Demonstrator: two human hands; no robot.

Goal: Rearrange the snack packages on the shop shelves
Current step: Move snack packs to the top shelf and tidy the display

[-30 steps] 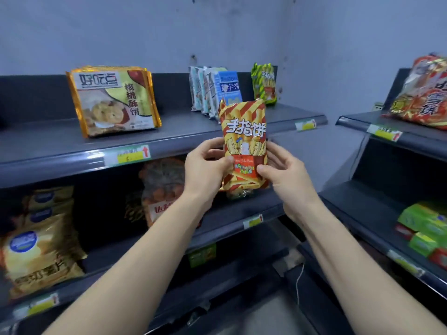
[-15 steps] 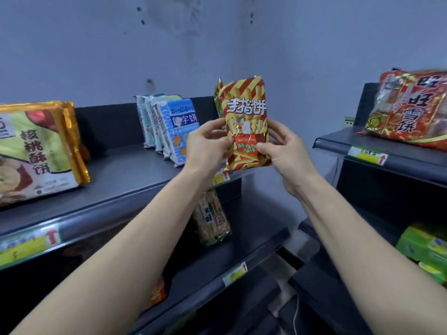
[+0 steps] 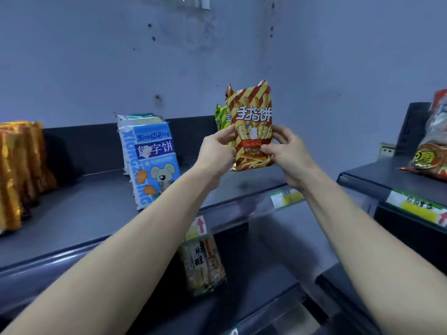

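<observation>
I hold the red-and-gold striped finger-biscuit bag [image 3: 251, 126] upright at frame centre, long axis vertical, printed face toward me, above the top shelf [image 3: 96, 209]; my left hand [image 3: 216, 153] and right hand [image 3: 287, 153] clamp its sides.

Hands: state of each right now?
Left hand: closed on the striped snack bag, gripping its left edge.
Right hand: closed on the same bag, gripping its right edge.
</observation>
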